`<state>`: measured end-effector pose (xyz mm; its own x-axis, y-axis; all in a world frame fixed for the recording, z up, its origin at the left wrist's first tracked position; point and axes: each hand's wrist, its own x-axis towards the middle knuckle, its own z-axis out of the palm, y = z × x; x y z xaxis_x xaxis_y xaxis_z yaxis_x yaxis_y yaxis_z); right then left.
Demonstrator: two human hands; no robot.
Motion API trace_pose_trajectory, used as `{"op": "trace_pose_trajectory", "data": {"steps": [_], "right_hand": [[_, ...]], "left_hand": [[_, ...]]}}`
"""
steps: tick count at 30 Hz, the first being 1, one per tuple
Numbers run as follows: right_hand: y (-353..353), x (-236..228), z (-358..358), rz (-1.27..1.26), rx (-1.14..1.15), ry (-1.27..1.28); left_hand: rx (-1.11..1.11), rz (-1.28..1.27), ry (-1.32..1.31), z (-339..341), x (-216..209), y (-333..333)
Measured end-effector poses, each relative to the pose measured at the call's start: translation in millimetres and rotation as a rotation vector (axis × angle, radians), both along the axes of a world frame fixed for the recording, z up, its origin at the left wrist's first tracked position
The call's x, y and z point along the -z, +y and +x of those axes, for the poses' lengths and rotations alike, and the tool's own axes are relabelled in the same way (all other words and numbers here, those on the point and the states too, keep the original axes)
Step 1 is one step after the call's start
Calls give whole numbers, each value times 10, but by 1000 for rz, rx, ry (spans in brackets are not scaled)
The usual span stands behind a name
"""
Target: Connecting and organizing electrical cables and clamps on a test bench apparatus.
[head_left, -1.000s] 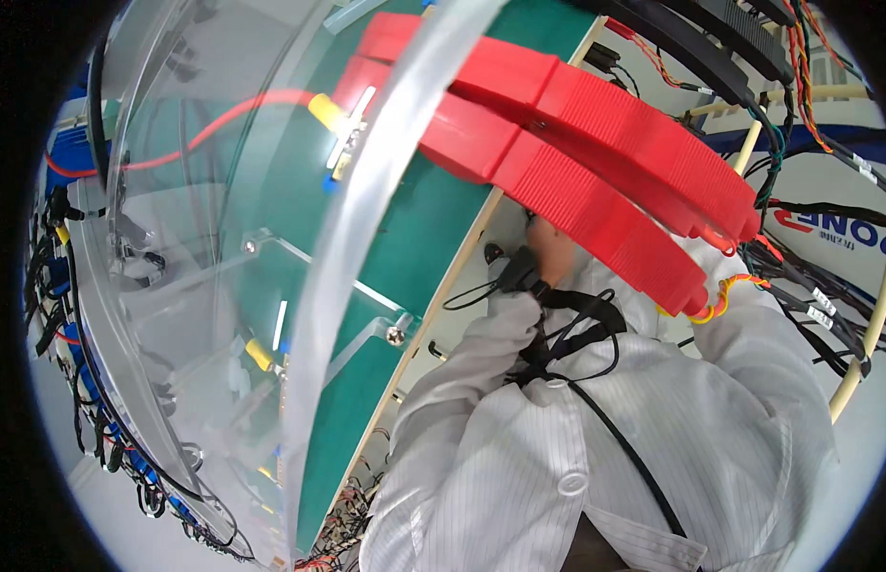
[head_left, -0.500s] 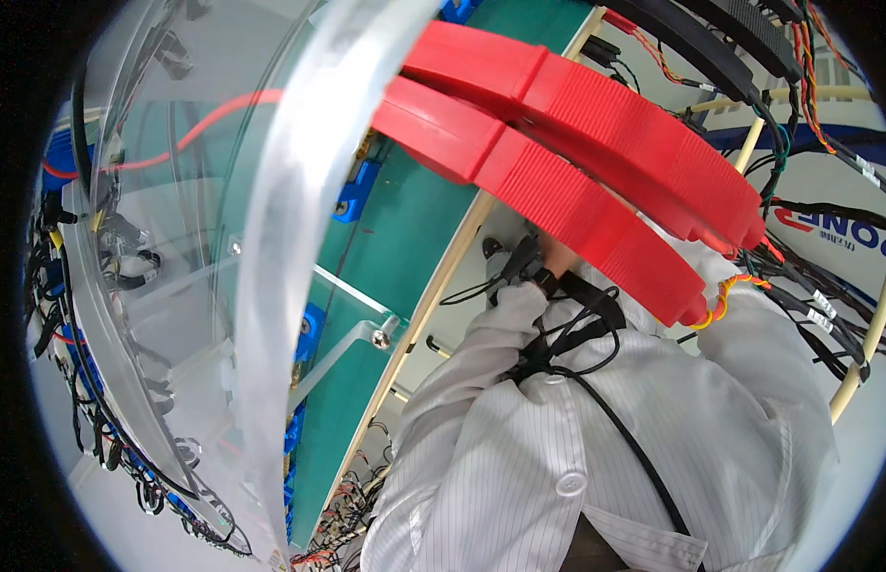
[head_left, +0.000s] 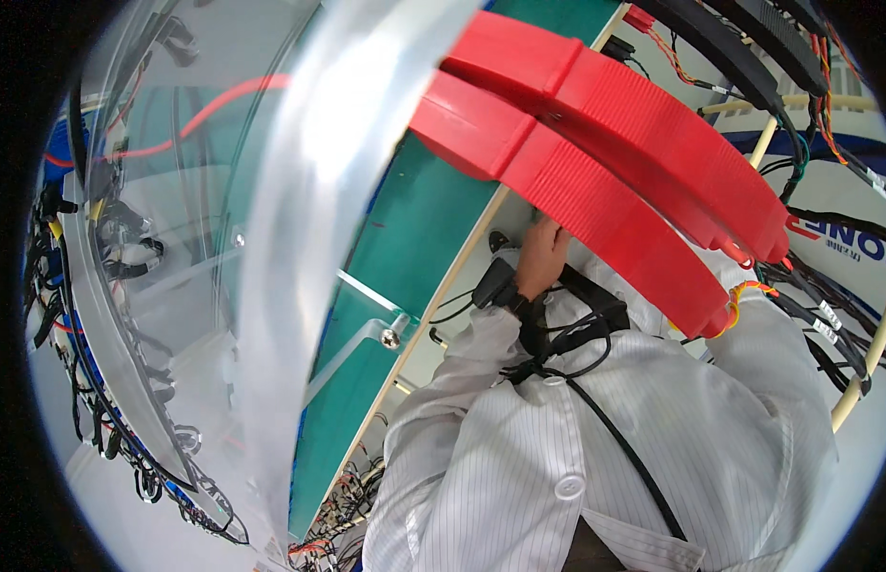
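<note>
My left hand (head_left: 541,259) is below the wooden edge of a green-topped bench (head_left: 405,243), close to the lower red housing. Its visible fingers look curled together, their tips partly hidden by the red plastic, and what they hold, if anything, cannot be made out. A dark strap with a black device (head_left: 500,286) sits at the wrist. Two curved, ribbed red plastic housings (head_left: 605,219) loom large in front, with yellow and orange wires (head_left: 738,296) at one end. My right sleeve (head_left: 767,353) shows, but its hand is hidden behind the housings.
A clear plastic cover with a thick blurred edge (head_left: 319,181) fills the left side, fixed by a bracket with a screw (head_left: 390,337). Bundled cables (head_left: 109,439) run along the far left. Black connectors with coloured wires (head_left: 719,57) hang at upper right. A black cable (head_left: 624,448) crosses my coat.
My left hand has come more into sight and now reaches up toward the bench edge. The red housings and bench have shifted slightly right in the view.
</note>
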<state>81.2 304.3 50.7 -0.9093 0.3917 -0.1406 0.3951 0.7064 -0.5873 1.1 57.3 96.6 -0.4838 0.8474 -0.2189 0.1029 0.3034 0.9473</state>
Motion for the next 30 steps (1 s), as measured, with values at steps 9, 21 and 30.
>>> {"op": "trace_pose_trajectory", "data": {"steps": [9,21,30], "right_hand": [[-134,59,28,-62,-90,39],[-1335,-1168,-317,-767,-221,-29],[-2941,-1964,-540,-571,-705,46]], "left_hand": [[-29,39,-99,-182,-1033,-933],[-226,185,73,-90,-1409,-2215],[-363,419,-287,-113,-1141,-2760]]}}
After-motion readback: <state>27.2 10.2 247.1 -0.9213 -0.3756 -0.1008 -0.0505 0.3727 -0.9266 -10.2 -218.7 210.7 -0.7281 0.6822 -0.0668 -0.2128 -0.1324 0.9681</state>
